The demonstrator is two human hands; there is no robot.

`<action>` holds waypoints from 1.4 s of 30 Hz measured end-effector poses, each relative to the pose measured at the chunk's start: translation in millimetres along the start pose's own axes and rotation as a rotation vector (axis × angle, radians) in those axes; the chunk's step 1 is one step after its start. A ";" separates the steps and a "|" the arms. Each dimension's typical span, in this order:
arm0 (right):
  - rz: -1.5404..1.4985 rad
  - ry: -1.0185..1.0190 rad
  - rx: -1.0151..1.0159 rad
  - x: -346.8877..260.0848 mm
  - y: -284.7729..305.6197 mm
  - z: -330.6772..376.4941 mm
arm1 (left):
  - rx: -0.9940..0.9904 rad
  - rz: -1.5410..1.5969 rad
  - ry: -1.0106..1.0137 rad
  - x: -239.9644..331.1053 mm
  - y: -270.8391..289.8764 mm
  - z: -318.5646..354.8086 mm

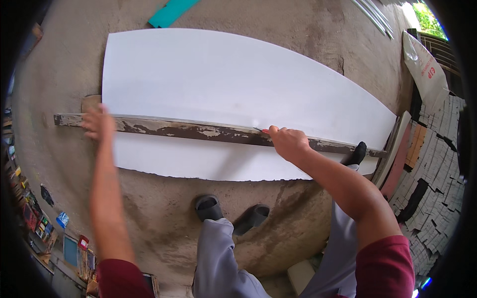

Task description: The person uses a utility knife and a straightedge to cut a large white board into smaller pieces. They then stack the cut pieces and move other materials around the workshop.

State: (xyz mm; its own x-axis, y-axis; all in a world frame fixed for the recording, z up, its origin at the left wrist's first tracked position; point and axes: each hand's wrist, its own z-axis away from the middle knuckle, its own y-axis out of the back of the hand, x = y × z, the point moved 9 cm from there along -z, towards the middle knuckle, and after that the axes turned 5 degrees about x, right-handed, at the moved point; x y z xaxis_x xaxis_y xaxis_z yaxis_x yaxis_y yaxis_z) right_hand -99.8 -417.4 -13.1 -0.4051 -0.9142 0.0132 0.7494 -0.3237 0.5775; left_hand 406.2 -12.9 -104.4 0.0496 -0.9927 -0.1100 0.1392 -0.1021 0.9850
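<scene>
A large white sheet [198,74] lies flat on the floor, with a ragged near edge. Across it runs a long straight bar [189,130] with worn, patchy brown paint. Near the bar's left end is my left hand [99,123], slightly blurred, its fingers apart; whether it presses on the bar, I cannot tell. My right hand [288,143] is closed around a thin-bladed cutter knife [264,130] with a red part showing, its tip at the bar's far edge. Most of the handle is hidden in the fist. My black-socked foot [357,154] rests on the bar near its right end.
Two dark slippers [208,207] are on the floor near the sheet, my other foot in the left one. Cracked pale panels [432,184] lie at the right. A teal strip [173,12] and thin rods [373,17] lie beyond the sheet. Clutter lines the left side.
</scene>
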 end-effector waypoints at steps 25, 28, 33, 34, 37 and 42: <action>-0.055 0.095 -0.052 84.7 -30.7 28.7 | -0.010 -0.013 -0.416 264.2 18.9 361.0; -0.057 0.088 -0.056 124.7 -50.4 43.2 | -0.012 -0.020 -0.415 260.9 17.0 358.4; -0.017 0.094 -0.016 185.0 -89.3 61.4 | 0.025 -0.058 -0.425 257.1 9.3 355.0; -0.021 0.088 -0.013 196.6 -96.2 65.7 | 0.031 -0.057 -0.429 257.9 8.9 355.0; -0.008 0.083 -0.011 227.3 -112.7 78.5 | 0.035 -0.064 -0.419 254.0 7.6 352.8; 0.049 0.070 -0.019 282.0 -144.6 98.3 | 0.075 -0.088 -0.433 252.4 2.2 349.7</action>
State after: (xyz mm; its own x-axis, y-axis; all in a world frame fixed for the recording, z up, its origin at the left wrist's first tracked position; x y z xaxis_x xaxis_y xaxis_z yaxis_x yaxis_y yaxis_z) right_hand -373.9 -604.4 -12.6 -0.3305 -0.9437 -0.0158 0.7775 -0.2817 0.5623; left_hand 73.2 -286.1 -83.4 -0.3804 -0.9136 -0.1436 0.0511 -0.1759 0.9831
